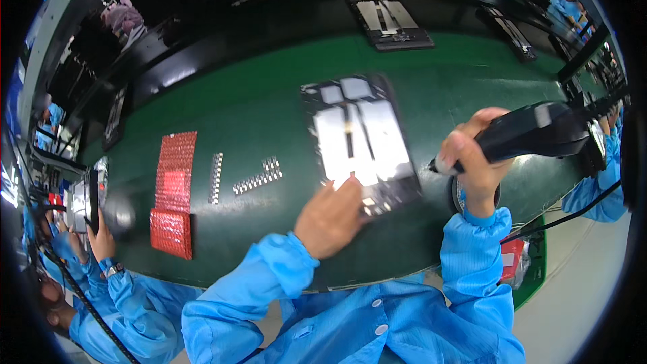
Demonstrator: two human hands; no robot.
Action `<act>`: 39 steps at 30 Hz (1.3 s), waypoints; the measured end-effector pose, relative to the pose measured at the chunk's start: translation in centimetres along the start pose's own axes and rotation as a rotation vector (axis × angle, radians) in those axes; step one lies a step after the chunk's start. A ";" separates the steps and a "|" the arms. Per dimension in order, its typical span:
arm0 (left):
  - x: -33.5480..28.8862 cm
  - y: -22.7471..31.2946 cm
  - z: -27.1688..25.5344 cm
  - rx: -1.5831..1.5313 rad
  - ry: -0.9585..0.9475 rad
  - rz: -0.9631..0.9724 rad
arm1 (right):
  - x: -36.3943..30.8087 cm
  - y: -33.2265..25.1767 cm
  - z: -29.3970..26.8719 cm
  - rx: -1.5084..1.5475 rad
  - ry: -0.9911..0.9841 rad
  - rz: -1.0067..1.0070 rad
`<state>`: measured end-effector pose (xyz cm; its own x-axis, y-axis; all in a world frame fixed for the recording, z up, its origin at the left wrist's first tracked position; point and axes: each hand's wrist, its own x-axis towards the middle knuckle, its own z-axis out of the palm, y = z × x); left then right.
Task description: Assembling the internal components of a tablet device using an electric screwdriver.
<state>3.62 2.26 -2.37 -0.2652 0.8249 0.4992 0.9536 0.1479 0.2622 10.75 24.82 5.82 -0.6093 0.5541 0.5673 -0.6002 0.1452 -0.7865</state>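
Observation:
An opened tablet (397,155), its silvery battery panels showing in a black frame, lies slightly askew on the green mat and looks a little blurred. At its near left corner, my left hand (330,219) is closed on the edge, fingertips over the panel. My right hand (477,162) grips a black electric screwdriver (536,131), held nearly level. The screwdriver's tip points left, just beyond the tablet's right edge and apart from it. Partly hidden behind my right wrist is a small round dish (458,195); its contents cannot be made out.
Left on the mat lie red bubble wrap (175,175) and two strips of small parts (216,178), (258,175). Other opened tablets (389,20) lie on the dark far strip. A co-worker's hand (102,239) holds a device at far left. A green bin (536,266) stands below right.

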 end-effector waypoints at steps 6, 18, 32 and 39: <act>6.1 -13.8 -2.9 0.284 -0.021 -0.259 | -1.9 1.9 0.0 -0.067 -0.188 0.140; 19.1 -16.3 4.5 0.532 -0.297 -0.145 | -3.2 4.0 -1.6 -0.121 -0.343 0.240; 28.4 -17.5 8.0 0.561 -0.103 -0.299 | -1.5 2.3 -0.9 -0.019 -0.271 0.122; 17.8 -14.0 6.8 0.341 0.196 0.066 | -1.2 1.5 -1.8 -0.134 -0.235 0.049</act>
<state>-13.50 18.62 -2.80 -0.1924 0.7238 0.6626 0.9534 0.2979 -0.0486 11.52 25.89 3.55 -0.7487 0.3601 0.5566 -0.5029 0.2385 -0.8308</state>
